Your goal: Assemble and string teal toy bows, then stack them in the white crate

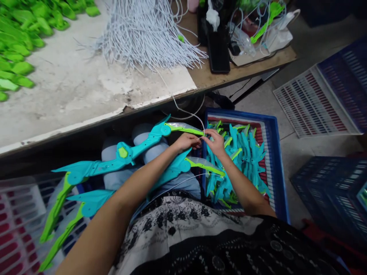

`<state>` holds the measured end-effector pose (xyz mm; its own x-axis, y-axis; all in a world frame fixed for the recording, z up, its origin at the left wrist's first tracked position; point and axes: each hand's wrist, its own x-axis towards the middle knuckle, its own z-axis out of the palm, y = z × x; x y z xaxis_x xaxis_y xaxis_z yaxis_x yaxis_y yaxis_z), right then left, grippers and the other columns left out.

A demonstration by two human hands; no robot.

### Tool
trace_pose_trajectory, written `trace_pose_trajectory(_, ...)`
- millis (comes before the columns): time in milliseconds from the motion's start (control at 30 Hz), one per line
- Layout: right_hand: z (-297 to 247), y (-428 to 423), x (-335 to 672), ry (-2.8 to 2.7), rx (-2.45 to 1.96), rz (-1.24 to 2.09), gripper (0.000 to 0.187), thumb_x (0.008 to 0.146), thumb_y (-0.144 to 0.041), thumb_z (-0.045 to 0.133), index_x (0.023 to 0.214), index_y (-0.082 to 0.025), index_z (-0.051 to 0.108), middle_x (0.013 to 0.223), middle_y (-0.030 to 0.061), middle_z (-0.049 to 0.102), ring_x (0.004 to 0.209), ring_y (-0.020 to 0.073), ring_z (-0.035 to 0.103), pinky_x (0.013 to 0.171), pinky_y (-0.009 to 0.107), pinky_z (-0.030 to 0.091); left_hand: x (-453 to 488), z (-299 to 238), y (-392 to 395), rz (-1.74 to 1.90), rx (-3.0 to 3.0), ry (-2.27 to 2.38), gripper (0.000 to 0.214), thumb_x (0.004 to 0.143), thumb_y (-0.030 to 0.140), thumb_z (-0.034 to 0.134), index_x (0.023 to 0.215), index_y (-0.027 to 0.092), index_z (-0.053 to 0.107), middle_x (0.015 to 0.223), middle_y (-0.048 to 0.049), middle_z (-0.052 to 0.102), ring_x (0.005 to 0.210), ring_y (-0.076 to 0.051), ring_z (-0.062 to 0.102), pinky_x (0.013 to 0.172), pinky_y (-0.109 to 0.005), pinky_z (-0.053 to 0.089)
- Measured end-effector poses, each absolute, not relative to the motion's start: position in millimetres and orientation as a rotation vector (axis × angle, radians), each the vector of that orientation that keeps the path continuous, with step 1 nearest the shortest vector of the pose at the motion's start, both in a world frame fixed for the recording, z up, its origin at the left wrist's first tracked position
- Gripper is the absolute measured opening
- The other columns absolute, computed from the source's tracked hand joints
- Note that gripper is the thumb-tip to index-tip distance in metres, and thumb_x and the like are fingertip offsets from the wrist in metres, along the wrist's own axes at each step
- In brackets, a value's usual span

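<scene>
A teal toy bow [146, 143] with lime-green ends lies across my lap. At its right green tip [186, 129], my left hand [187, 141] and my right hand [215, 142] meet with fingers pinched together. A thin white cord [190, 114] drops from the table edge to the tip, and my right hand's fingers close on it there. My left fingertips pinch at the same spot, apparently on the cord's end; the detail is small. Beneath my left forearm rests a second teal bow [174, 169], partly hidden, with another white cord near its right tip.
White cords [149, 38] lie bundled on the table [86, 88], near a heap of green parts [25, 34] and a black phone [218, 53]. A blue crate [276, 152] of teal bows stands at right. More crates [329, 191] stand beyond; a pale crate [17, 206] sits at left.
</scene>
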<state>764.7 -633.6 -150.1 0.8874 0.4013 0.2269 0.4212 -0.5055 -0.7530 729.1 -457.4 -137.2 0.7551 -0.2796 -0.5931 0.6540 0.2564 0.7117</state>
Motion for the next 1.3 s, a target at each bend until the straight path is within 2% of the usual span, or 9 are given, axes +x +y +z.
trace_pose_trajectory(200, -161.2, -637.3, 759.1, -0.618, -2.293, -0.102, 0.055, 0.085, -0.038, 0.056, 0.136, -0.022, 0.042, 0.103, 0.0056, 0.067, 0.079, 0.0173, 0.058, 0.082, 0.036, 0.050, 654.9, -81.8, -359.5, -0.127, 1.236, 0.411, 0.013, 0.071, 0.021, 0.058, 0.060, 0.016, 0.063, 0.106, -0.0075, 0.070, 0.100, -0.023, 0.063, 0.085, -0.038, 0.053)
trace_pose_trajectory(267, -165.2, -638.4, 759.5, -0.613, -2.321, -0.109, 0.061, 0.085, -0.038, 0.055, 0.140, -0.021, 0.035, 0.104, 0.0050, 0.067, 0.078, 0.0165, 0.058, 0.082, 0.035, 0.050, 617.3, -55.5, -313.7, 0.090, 1.065, 0.473, 0.014, 0.069, 0.024, 0.059, 0.056, 0.020, 0.059, 0.100, -0.0040, 0.071, 0.109, -0.025, 0.060, 0.093, -0.043, 0.051)
trace_pose_trajectory(367, -167.7, -641.8, 761.4, -0.618, -2.353, -0.113, 0.064, 0.084, -0.037, 0.054, 0.141, -0.018, 0.033, 0.105, 0.0059, 0.067, 0.079, 0.0162, 0.059, 0.081, 0.034, 0.050, 556.9, -19.9, -257.3, 0.456, 0.875, 0.557, 0.014, 0.067, 0.024, 0.060, 0.055, 0.023, 0.054, 0.067, 0.0046, 0.068, 0.081, -0.017, 0.065, 0.094, -0.042, 0.053)
trace_pose_trajectory(467, -160.5, -640.8, 764.1, -0.633, -2.423, -0.152, 0.059, 0.084, -0.035, 0.053, 0.137, -0.016, 0.040, 0.101, 0.0077, 0.068, 0.085, 0.0193, 0.060, 0.081, 0.037, 0.050, 505.8, -0.1, -239.3, 0.650, 0.880, 0.617, 0.015, 0.069, 0.027, 0.063, 0.055, 0.025, 0.056, 0.053, 0.0071, 0.059, 0.060, -0.011, 0.059, 0.091, -0.033, 0.056)
trace_pose_trajectory(600, -129.7, -595.6, 757.1, -0.753, -2.478, -0.413, 0.037, 0.085, -0.033, 0.052, 0.118, -0.016, 0.058, 0.104, 0.0113, 0.066, 0.100, 0.0258, 0.056, 0.090, 0.045, 0.043, 477.2, -6.0, -271.7, 0.602, 1.013, 0.765, 0.012, 0.063, 0.028, 0.077, 0.066, 0.022, 0.067, 0.062, 0.0033, 0.067, 0.069, -0.016, 0.066, 0.083, -0.034, 0.057)
trace_pose_trajectory(767, -95.5, -454.5, 691.7, -1.557, -2.080, -0.198, 0.027, 0.089, -0.028, 0.050, 0.111, -0.017, 0.060, 0.108, 0.0104, 0.063, 0.106, 0.0237, 0.051, 0.095, 0.041, 0.039, 484.2, -25.2, -321.4, 0.422, 0.912, 0.781, 0.050, 0.061, 0.025, 0.082, 0.107, 0.021, 0.064, 0.068, -0.0010, 0.072, 0.076, -0.020, 0.070, 0.082, -0.034, 0.054)
trace_pose_trajectory(933, -97.9, -354.0, 633.9, -2.161, -2.106, 0.114, 0.040, 0.092, -0.023, 0.043, 0.131, -0.022, 0.049, 0.102, 0.0122, 0.059, 0.091, 0.0238, 0.052, 0.081, 0.038, 0.040, 483.2, -26.1, -337.1, 0.294, 0.813, 0.749, 0.026, 0.062, 0.030, 0.081, 0.074, 0.014, 0.064, 0.063, -0.0044, 0.069, 0.063, -0.017, 0.067, 0.065, -0.027, 0.052)
trace_pose_trajectory(1033, -93.0, -340.8, 643.5, -2.192, -2.203, 0.228, 0.048, 0.092, -0.019, 0.040, 0.139, -0.024, 0.041, 0.101, 0.0130, 0.058, 0.089, 0.0233, 0.053, 0.078, 0.036, 0.040, 475.7, -25.4, -332.1, 0.342, 0.787, 0.752, 0.023, 0.067, 0.031, 0.077, 0.075, 0.014, 0.065, 0.056, -0.0004, 0.062, 0.050, -0.010, 0.057, 0.054, -0.022, 0.046)
trace_pose_trajectory(1300, -92.9, -344.0, 695.0, -2.101, -1.978, 0.696, 0.048, 0.086, -0.031, 0.053, 0.133, -0.019, 0.051, 0.113, 0.0101, 0.064, 0.099, 0.0212, 0.058, 0.087, 0.031, 0.042, 450.0, -36.5, -265.7, 0.988, 1.005, 1.062, 0.022, 0.068, 0.032, 0.072, 0.077, 0.014, 0.066, 0.053, 0.0035, 0.052, 0.043, -0.004, 0.039, 0.042, -0.017, 0.027)
